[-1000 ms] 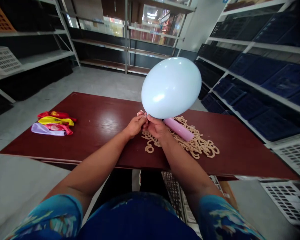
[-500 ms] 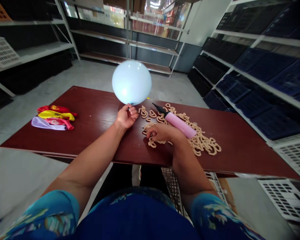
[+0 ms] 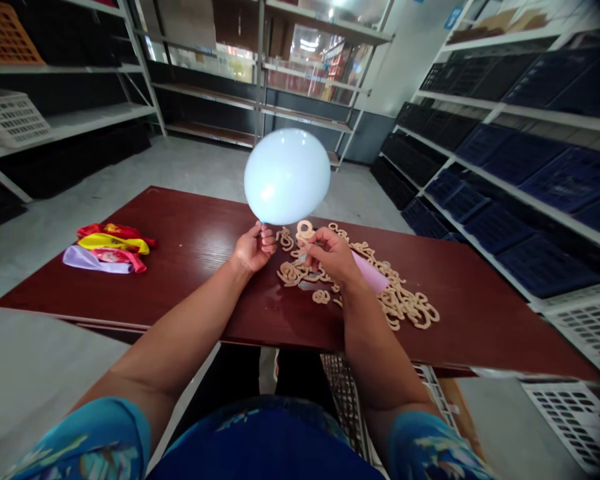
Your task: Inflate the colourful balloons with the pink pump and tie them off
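My left hand (image 3: 255, 249) is closed on the neck of an inflated light blue balloon (image 3: 287, 177), which floats upright above the fingers. Pinched in my right hand (image 3: 333, 255) is a tan rubber band (image 3: 305, 229), a looped piece raised just below the balloon and beside its neck. Under and around that hand lies a loose heap of similar tan bands (image 3: 410, 303). A pink hand pump (image 3: 371, 273) rests on the heap, its nozzle end hidden behind my right hand.
Several flat balloons (image 3: 111, 248) in red, yellow and lilac lie at the left of the dark red table (image 3: 190, 267). Shelves with blue crates (image 3: 545, 220) line the right side. A white basket (image 3: 570, 417) stands on the floor at the right.
My right hand has risen from the bands on the table with one band in its fingers. The balloon has tipped to the right, still held by my left hand. The view has tilted upward slightly.
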{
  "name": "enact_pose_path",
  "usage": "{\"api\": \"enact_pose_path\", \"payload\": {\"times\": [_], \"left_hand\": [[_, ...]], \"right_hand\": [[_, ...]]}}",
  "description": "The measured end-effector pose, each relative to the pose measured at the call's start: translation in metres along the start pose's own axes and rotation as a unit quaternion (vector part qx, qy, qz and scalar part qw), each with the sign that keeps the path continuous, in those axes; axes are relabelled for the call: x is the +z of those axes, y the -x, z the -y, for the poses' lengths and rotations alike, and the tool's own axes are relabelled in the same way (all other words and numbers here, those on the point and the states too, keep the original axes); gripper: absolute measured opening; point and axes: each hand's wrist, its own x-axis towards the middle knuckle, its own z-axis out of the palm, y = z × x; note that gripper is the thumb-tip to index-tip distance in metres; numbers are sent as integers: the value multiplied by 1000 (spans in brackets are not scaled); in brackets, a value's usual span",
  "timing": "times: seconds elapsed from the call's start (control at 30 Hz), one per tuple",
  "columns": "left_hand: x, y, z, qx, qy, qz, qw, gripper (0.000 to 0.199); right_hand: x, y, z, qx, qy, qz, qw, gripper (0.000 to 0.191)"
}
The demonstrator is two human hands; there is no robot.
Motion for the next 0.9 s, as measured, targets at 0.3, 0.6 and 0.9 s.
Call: {"api": "enact_pose_path", "payload": {"times": [0.3,0.6,0.9], "left_hand": [[1,3,6,6,-123,33,992,21],[6,6,25,49,-334,1,941,27],[4,5,28,73,-322,21,944,29]], "right_hand": [[8,-2,-6,27,-36,13,999,18],[15,-3,-11,-34,2,-41,999,20],[16,-2,-13,-191,217,-69,955,15]]}}
